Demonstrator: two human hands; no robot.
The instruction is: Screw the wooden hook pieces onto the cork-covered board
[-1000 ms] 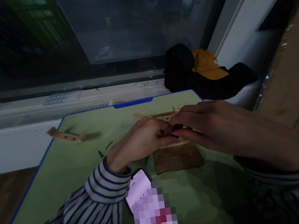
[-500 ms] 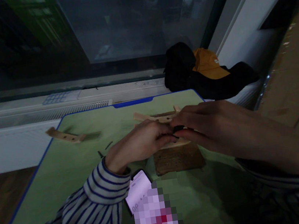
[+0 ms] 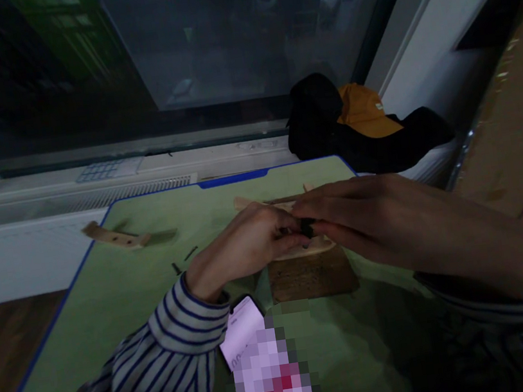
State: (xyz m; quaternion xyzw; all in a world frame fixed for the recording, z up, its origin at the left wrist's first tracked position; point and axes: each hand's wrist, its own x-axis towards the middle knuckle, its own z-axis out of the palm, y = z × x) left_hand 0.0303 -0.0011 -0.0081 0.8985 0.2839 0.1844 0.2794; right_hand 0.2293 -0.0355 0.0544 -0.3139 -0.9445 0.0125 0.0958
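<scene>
My left hand [image 3: 253, 239] is closed, its thumb and fingertips pinched at a small dark piece [image 3: 307, 227]. My right hand [image 3: 371, 216] reaches in from the other side, its thumb and fingers closed on the same piece. The exact kind of that piece is hard to make out in the dim light. Beneath the fingertips lies a pale wooden part [image 3: 322, 246], with another pale wooden bar [image 3: 244, 203] behind it; the hands cover much of both. A brown wooden block [image 3: 312, 276] is just in front, under the pale part.
A curved wooden piece with two holes [image 3: 116, 236] lies at the table's left edge. Two thin dark pieces [image 3: 190, 253] rest near my left wrist. A lit phone [image 3: 244, 328] lies in front. Caps [image 3: 366, 110] sit beyond the green table [image 3: 169, 202].
Both hands stay over the wooden parts. Their fingertips have shifted slightly around the small dark piece, and my right fingers have moved a little closer to the left ones.
</scene>
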